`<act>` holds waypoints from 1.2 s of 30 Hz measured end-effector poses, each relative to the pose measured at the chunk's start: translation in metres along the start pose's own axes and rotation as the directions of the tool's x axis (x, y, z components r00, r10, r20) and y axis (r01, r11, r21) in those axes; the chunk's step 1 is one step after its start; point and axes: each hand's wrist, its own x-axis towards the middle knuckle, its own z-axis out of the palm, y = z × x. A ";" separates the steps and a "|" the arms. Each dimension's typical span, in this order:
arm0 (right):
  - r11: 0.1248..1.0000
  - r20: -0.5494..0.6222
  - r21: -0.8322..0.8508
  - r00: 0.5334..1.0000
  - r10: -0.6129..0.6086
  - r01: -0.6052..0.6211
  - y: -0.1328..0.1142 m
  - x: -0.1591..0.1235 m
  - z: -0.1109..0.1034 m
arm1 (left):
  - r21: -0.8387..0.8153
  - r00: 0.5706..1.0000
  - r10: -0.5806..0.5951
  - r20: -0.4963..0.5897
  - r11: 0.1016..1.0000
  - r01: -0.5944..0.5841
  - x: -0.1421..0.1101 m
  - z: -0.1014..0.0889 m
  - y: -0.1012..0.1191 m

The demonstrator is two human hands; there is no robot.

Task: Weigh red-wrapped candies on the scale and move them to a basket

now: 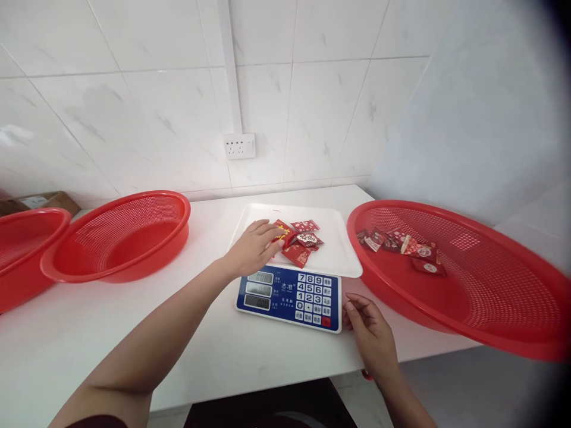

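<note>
My left hand [257,245] is over the left part of the scale's white tray [254,215]. Its fingers are stretched out and reach a red packet with yellow lettering [282,230]; whether they press on it I cannot tell. Beside that lie several more small red wrapped packets, among them one with a white label [309,239] and a darker red one [298,255]. Just right of the blue keypad panel of the digital scale [289,297], my right hand [369,327] rests near the table with loosely bent fingers and nothing visible in them.
At right stands a large red perforated basket [486,285] with several red packets [414,246] inside. Two more red baskets, one nearer [134,229] and one at the far left [27,261], stand on the white table [209,356]. Behind the left ones is a cardboard box [44,202].
</note>
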 end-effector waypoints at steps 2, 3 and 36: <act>1.000 0.003 0.007 1.000 0.002 -0.002 0.001 0.000 0.000 | -0.028 0.989 0.056 0.137 0.998 -0.052 0.013 -0.002 0.003; 1.000 0.003 0.009 1.000 0.000 0.000 0.001 0.000 0.000 | -0.037 0.975 0.082 0.206 0.996 -0.076 0.019 -0.002 0.004; 1.000 0.027 0.012 1.000 0.007 -0.007 -0.001 0.000 0.002 | 0.078 0.985 -0.162 0.052 0.984 0.158 -0.004 -0.006 -0.025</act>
